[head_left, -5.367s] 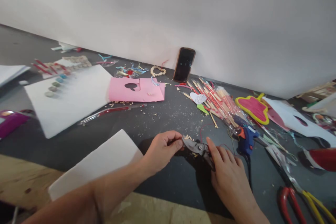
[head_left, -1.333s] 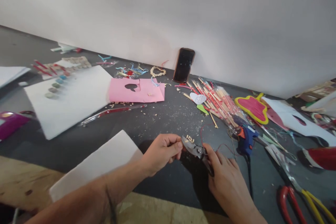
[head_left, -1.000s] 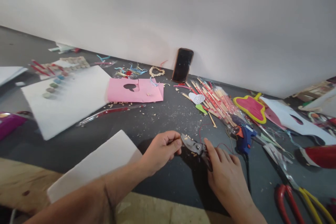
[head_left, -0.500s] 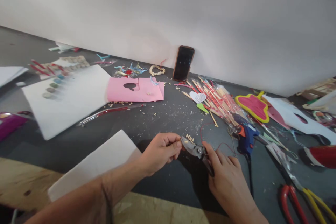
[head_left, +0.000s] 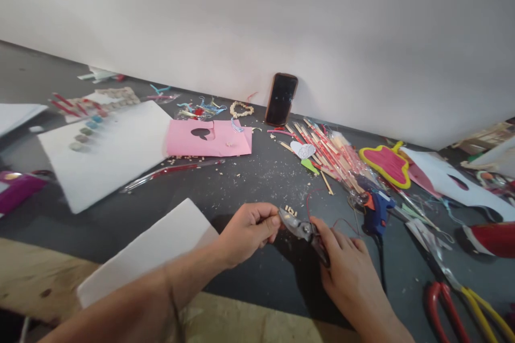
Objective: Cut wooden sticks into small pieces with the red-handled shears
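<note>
While your right hand (head_left: 350,273) grips the cutters (head_left: 300,228), keep your left hand (head_left: 247,230) pinching the stick piece steady, fingertips clear of the blades.

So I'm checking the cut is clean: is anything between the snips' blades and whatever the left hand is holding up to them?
Nothing visible. The left hand pinches its small piece right at the blade tips of the snips, held by the right hand. The cut wooden bits lie just behind, apart from the blades.
</note>
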`<state>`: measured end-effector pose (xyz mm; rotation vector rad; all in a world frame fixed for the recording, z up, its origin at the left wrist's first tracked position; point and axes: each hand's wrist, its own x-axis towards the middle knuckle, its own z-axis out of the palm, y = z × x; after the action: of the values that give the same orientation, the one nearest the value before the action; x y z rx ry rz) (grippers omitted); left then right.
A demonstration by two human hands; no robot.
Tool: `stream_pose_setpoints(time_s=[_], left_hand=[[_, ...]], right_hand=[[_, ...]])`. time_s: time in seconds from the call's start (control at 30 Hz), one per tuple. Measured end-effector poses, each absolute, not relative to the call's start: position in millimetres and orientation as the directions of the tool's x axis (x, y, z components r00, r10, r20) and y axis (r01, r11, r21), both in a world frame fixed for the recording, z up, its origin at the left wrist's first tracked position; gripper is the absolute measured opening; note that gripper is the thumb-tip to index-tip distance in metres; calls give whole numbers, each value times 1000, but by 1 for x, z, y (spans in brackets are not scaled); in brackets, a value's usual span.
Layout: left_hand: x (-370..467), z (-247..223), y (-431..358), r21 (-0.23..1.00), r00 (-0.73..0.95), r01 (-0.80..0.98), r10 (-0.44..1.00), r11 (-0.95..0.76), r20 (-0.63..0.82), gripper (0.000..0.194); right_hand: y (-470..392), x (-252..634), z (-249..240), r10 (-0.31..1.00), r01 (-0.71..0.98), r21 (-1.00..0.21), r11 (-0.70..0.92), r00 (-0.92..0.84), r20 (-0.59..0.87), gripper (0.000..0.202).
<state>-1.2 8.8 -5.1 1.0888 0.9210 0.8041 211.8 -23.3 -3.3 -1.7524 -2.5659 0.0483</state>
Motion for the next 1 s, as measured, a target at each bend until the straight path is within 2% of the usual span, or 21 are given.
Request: stream_pose_setpoints(time_s=[0.13,0.43,0.57,0.77,1.0], left_hand=[[-1,-5,9,948,399,-130,891,289,-216,30],[-4,-4,8,800,570,-313,775,512,-273,29],[-4,-4,9,796,555,-319,782,515,-284,30],[-1,-6,10,807,498,-284,799,518,-338,30],[-2,-8,8,861,519,-267,818,432,-249,30]], right_hand=[[-24,209,-4,940,946,28,324,-325,105,72],[-23,215,-8,911,918,7,396,-394,118,79],[-26,212,-9,918,920,-28,390,-387,83,72],[-29,210,-7,940,940,-11,342,-342,-6,61],[-28,213,-3,929,929,-122,351,-361,-83,63]])
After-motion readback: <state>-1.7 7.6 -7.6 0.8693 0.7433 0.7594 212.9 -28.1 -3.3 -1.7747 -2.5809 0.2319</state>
